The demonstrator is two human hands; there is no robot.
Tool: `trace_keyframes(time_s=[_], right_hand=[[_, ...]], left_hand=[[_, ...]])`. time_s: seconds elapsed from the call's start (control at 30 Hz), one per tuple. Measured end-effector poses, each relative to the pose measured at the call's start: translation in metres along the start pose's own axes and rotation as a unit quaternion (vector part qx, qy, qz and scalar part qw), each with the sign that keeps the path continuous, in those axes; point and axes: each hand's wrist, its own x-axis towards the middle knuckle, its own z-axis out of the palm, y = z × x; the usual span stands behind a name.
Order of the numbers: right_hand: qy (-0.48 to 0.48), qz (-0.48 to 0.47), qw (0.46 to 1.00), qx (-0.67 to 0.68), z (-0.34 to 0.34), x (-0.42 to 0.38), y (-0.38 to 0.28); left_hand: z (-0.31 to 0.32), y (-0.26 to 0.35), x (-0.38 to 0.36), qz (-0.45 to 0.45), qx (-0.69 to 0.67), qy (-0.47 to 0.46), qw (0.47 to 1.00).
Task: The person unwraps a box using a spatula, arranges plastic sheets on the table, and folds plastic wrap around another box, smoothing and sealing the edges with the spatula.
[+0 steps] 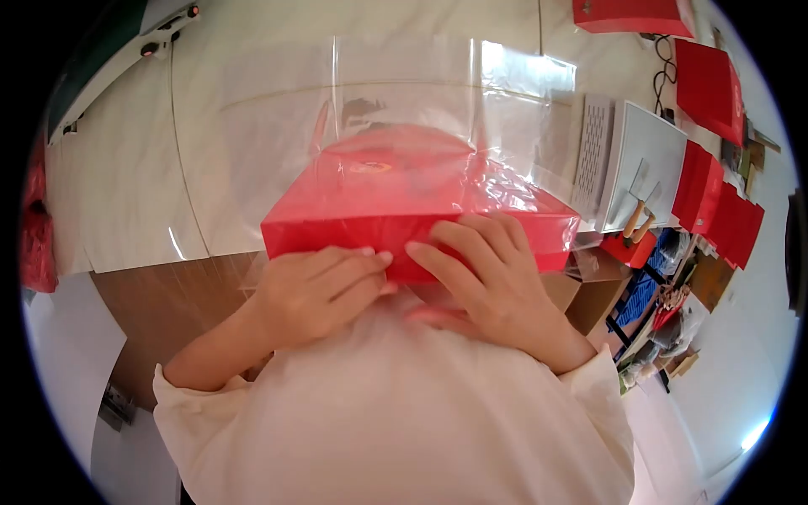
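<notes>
A glossy red box (404, 189) with a small yellow mark on its top lies at the near table edge, covered by clear plastic film (278, 101) that spreads over the table beyond it. My left hand (316, 295) is closed at the left of the box's near face, fingers together and thumb tucked below. My right hand (488, 273) is closed at the same face on the right, fingers bent. Both sets of fingertips press the film near the middle of that face. Part of the film below the hands is hidden.
A white tray (644, 160) at the right bears two wooden-handled scrapers (637, 220). More red boxes (709, 91) line the right side, with a black cable (665, 71). A cardboard box (598, 295) stands below the right edge. A dark green and white machine (126, 63) occupies the upper left.
</notes>
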Motion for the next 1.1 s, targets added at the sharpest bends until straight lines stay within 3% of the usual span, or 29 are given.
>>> trace_keyframes(time_s=[0.13, 0.23, 0.43, 0.7, 0.77, 0.87, 1.1], right_hand=[[0.095, -0.035, 0.992, -0.071, 0.033, -0.009, -0.008], [0.149, 0.013, 0.982, -0.119, 0.039, -0.016, -0.014], [0.221, 0.019, 0.97, -0.099, 0.052, -0.021, -0.008], [0.25, -0.02, 0.966, -0.063, 0.063, -0.014, 0.005], [0.249, -0.021, 0.966, -0.057, 0.062, -0.013, 0.007], [0.243, -0.026, 0.967, -0.069, 0.06, -0.011, 0.008], [0.224, -0.013, 0.972, -0.061, 0.058, -0.011, 0.005]], left_hand=[[0.007, 0.0, -0.004, -0.003, 0.038, 0.032, 0.999], [0.01, 0.003, -0.004, -0.031, 0.056, 0.046, 0.997], [0.014, 0.009, -0.006, -0.051, 0.06, 0.066, 0.995], [-0.002, 0.014, -0.009, -0.111, -0.007, 0.038, 0.993], [-0.017, 0.023, -0.013, -0.215, -0.046, 0.036, 0.975], [-0.034, 0.02, -0.025, -0.257, -0.029, 0.01, 0.966], [-0.044, 0.005, -0.035, -0.277, -0.05, -0.038, 0.959]])
